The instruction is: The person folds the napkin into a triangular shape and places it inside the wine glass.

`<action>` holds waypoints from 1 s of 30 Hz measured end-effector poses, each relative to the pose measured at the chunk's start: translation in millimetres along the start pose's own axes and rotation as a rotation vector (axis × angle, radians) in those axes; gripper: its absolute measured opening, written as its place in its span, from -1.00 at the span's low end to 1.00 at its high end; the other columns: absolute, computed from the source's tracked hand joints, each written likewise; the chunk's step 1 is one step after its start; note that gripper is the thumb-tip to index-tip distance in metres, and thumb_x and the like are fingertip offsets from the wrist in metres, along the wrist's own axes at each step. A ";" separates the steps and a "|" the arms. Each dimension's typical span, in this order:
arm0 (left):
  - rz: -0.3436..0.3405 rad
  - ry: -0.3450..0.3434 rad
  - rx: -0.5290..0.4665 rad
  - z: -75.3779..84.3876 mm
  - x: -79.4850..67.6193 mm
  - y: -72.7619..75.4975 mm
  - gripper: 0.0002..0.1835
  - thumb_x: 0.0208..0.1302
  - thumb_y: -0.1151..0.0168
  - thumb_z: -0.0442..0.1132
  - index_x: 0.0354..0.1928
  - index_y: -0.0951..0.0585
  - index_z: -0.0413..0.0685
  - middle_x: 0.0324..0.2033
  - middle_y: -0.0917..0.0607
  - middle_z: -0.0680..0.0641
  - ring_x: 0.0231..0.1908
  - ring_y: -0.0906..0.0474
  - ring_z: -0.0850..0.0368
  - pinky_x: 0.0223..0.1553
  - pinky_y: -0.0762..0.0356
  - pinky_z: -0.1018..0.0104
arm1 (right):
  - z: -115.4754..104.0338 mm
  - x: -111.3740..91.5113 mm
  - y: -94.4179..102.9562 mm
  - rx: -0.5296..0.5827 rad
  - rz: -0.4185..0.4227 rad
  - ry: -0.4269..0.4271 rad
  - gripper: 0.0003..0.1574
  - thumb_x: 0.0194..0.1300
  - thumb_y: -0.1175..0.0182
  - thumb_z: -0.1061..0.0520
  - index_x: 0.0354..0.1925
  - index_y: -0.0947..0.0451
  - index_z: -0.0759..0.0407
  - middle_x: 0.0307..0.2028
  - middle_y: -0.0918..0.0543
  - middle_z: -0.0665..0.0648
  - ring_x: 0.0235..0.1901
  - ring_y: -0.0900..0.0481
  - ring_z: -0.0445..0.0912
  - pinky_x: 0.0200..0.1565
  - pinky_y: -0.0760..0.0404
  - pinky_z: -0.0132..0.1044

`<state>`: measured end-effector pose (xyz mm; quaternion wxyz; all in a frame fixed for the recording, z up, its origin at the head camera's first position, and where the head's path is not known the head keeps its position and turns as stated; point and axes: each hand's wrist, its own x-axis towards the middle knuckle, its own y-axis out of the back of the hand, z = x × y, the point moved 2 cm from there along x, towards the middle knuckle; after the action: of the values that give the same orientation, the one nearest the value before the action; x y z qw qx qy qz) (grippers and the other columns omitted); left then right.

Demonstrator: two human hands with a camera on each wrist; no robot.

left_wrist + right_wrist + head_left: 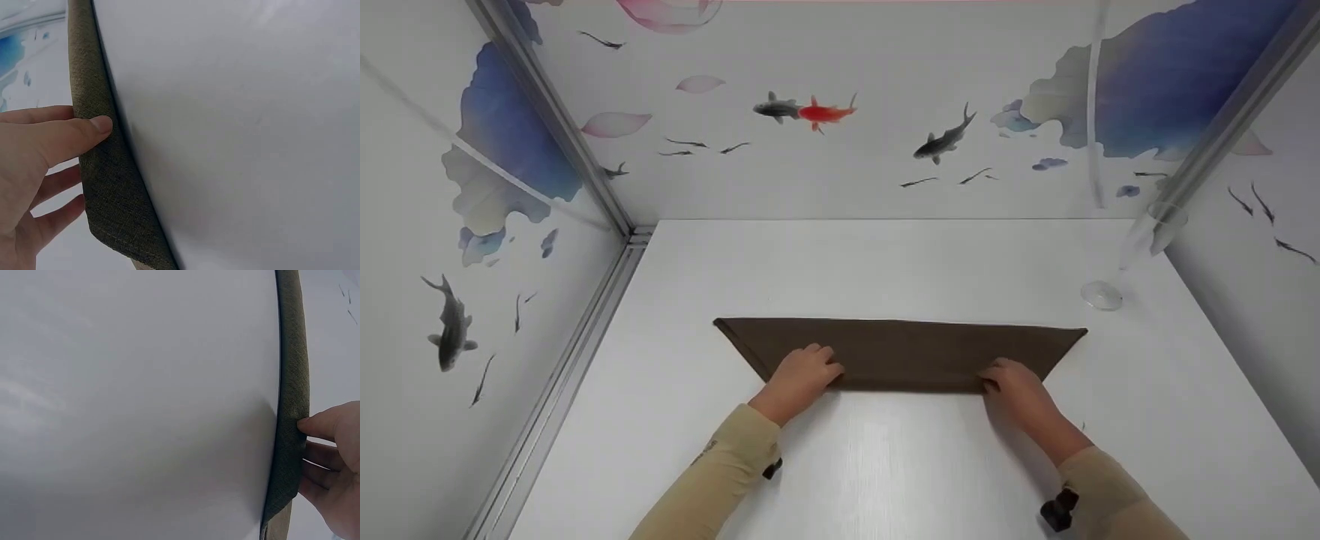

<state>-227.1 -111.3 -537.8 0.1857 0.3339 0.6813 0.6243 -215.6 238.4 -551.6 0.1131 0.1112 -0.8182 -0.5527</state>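
Observation:
A dark brown cloth (911, 356) lies on the white table as a wide band, its long edge away from me and slanted ends at both sides. Near its left end my left hand (802, 379) pinches the near edge. The left wrist view shows the thumb (102, 125) on the cloth's (124, 202) near face and fingers behind it. At the right end my right hand (1024, 397) pinches the same edge, and in the right wrist view its thumb (304, 425) presses the cloth (293, 371) with fingers behind. The cloth's underside is hidden.
A clear stemmed glass, its round base (1102, 295) on the tabletop, stands at the back right, near the corner. Painted walls (840, 180) enclose the table at the back and both sides, with metal rails (562, 112) along the left.

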 end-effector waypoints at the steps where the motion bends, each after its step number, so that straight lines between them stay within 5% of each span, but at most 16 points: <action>1: 0.005 -0.011 0.019 1.0 1.1 -0.4 -0.77 0.11 -0.47 -0.28 -0.15 -0.73 0.06 -0.25 -0.62 -0.02 -0.27 -0.55 0.10 -0.29 -0.57 0.31 | -0.1 0.0 0.1 -0.002 0.000 0.004 -0.82 0.16 -0.29 0.43 -0.21 -0.68 0.40 -0.37 -0.54 0.13 -0.30 -0.57 0.05 -0.22 -0.59 -0.08; 8: -0.011 -0.034 0.077 6.2 7.7 -5.3 -0.79 0.14 -0.43 -0.33 -0.17 -0.71 0.04 -0.32 -0.61 -0.02 -0.34 -0.54 0.12 -0.33 -0.57 0.34 | -3.0 0.2 0.9 -0.057 0.048 0.016 -0.82 0.10 -0.36 0.40 -0.25 -0.69 0.34 -0.40 -0.53 0.13 -0.35 -0.51 0.03 -0.27 -0.56 -0.10; 17: -0.119 0.049 -0.045 4.1 13.2 -6.1 -0.80 0.21 -0.36 -0.38 -0.13 -0.69 -0.03 -0.34 -0.63 -0.03 -0.34 -0.60 0.13 -0.27 -0.60 0.36 | -12.4 2.7 -1.0 -0.116 0.018 0.050 -0.65 0.03 -0.48 0.25 -0.14 -0.69 0.24 -0.29 -0.61 0.12 -0.24 -0.56 0.04 -0.14 -0.61 -0.08; 23: -0.138 0.046 -0.066 1.0 15.2 -2.9 -0.79 0.19 -0.36 -0.40 -0.13 -0.70 -0.04 -0.33 -0.64 -0.03 -0.33 -0.61 0.13 -0.29 -0.59 0.36 | -14.1 10.9 -3.8 -0.183 0.010 0.093 -0.66 -0.02 -0.52 0.23 -0.21 -0.69 0.21 -0.36 -0.59 0.08 -0.30 -0.57 0.01 -0.20 -0.62 -0.12; 30: -0.114 0.029 0.032 -1.5 16.4 -1.1 -0.84 0.18 -0.40 -0.33 -0.21 -0.70 0.05 -0.38 -0.59 -0.01 -0.39 -0.55 0.11 -0.39 -0.58 0.33 | -14.0 15.1 -2.6 -0.213 0.040 0.148 -0.78 0.05 -0.41 0.38 -0.29 -0.71 0.17 -0.38 -0.67 0.06 -0.31 -0.62 -0.01 -0.24 -0.63 -0.15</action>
<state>-239.9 -101.1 -536.0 0.2056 0.2882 0.7119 0.6066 -225.5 220.5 -548.0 0.1951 0.1228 -0.7463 -0.6244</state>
